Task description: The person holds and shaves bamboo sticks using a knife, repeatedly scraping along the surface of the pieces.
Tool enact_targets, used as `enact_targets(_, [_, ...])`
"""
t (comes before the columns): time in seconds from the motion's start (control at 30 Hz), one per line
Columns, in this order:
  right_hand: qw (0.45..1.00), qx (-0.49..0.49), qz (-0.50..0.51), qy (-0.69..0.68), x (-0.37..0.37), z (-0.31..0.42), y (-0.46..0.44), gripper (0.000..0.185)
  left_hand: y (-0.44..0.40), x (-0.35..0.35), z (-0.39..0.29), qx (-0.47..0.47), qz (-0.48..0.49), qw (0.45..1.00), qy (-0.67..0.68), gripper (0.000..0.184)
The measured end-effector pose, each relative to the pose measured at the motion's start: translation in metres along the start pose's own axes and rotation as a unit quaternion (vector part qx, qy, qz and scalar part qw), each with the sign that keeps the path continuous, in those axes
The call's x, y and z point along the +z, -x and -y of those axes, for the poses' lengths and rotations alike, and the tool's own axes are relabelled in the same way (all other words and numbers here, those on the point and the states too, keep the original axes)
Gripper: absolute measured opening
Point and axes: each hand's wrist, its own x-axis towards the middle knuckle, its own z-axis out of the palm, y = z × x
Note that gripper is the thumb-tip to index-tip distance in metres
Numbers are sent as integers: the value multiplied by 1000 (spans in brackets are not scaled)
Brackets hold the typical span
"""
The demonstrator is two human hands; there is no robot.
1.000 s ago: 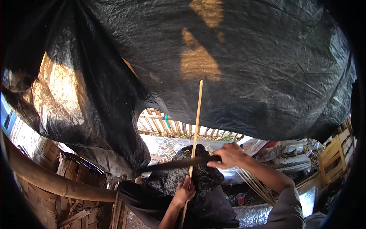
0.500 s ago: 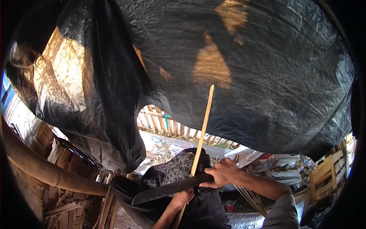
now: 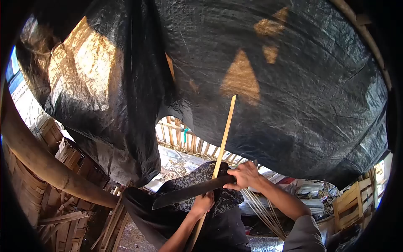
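Yellow strip (image 3: 227, 126), left hand (image 3: 203, 203) curled round it; right hand (image 3: 244, 175), right of strip, clasps knife (image 3: 189, 192): tilt it shallowly, fingers clear.

Knife (image 3: 189, 195) grip mostly hidden in right fingers (image 3: 236, 173), strip (image 3: 225, 138) cut off below

The long blade (image 3: 184, 195) looks like dark metal with a dull, matt face, and the pale strip (image 3: 227, 130) like bamboo or wood, smooth along its length. Beneath them the patterned cloth (image 3: 181, 184) is soft and matt, as is the plain fabric of the dark trousers (image 3: 145, 218) and the grey sleeve (image 3: 304, 235). The black sheet (image 3: 310, 80) seems plastic, creased and glossy with a sheen toward its right edge, while below its left edge the thick pole (image 3: 52, 166) shows smooth, lightly shiny bamboo and the woven baskets (image 3: 25, 185) look rough and matt.
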Motion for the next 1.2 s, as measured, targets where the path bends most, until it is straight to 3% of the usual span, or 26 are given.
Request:
enact_targets(0.1, [998,53,-19,27,-12,-7,-1,63,6,0,-5,39,4,999,8,38])
enact_targets(0.13, [992,117,47,32,-25,-13,-5,65,11,0,0,40,-4,999,-30,40])
enact_targets(0.27, [972,227,-20,-52,-35,-45,-9,59,22,-4,10,38,-8,996,-79,46])
enact_targets(0.4, [976,192,39,-90,-41,-12,3,61,20,-1,4,17,25,1000,-8,45])
enact_targets(0.43, [990,130,5,-44,-24,-7,10,60,21,1,5,16,28,999,-4,45])
enact_targets(0.47, [995,78,51,-35,-28,5,13,60,20,1,5,17,31,999,3,44])
enact_targets(0.5, [1000,18,-5,-14,-25,14,16,60,21,2,6,17,33,999,9,44])
enact_targets(0.6, [996,-77,-8,55,-24,29,14,63,24,3,8,3,15,1000,-24,43])
enact_targets(0.7, [992,-80,-76,54,-22,17,6,56,23,0,12,5,12,999,-39,44])
enact_targets(0.73, [994,-72,-70,42,-22,8,2,65,22,-1,12,13,26,999,-25,44])
enact_targets(0.83, [998,56,-42,-3,-22,-23,-8,63,19,-2,11,19,18,998,-51,45])
enact_targets(0.93, [960,217,-73,-161,-17,-45,-19,54,23,3,6,13,8,997,-70,46])
enact_targets(1.0, [947,245,-39,-205,-10,-41,-16,54,22,3,-1,18,4,997,-80,46])
enact_targets(1.03, [931,269,0,-246,-6,-38,-12,53,23,2,-1,-15,21,999,-20,46])
enact_targets(1.1, [946,143,-33,-288,18,-26,2,54,22,-1,-2,-49,39,997,33,47])
enact_targets(1.2, [972,79,-50,-216,15,-9,18,55,26,-3,-9,-125,53,985,106,46])
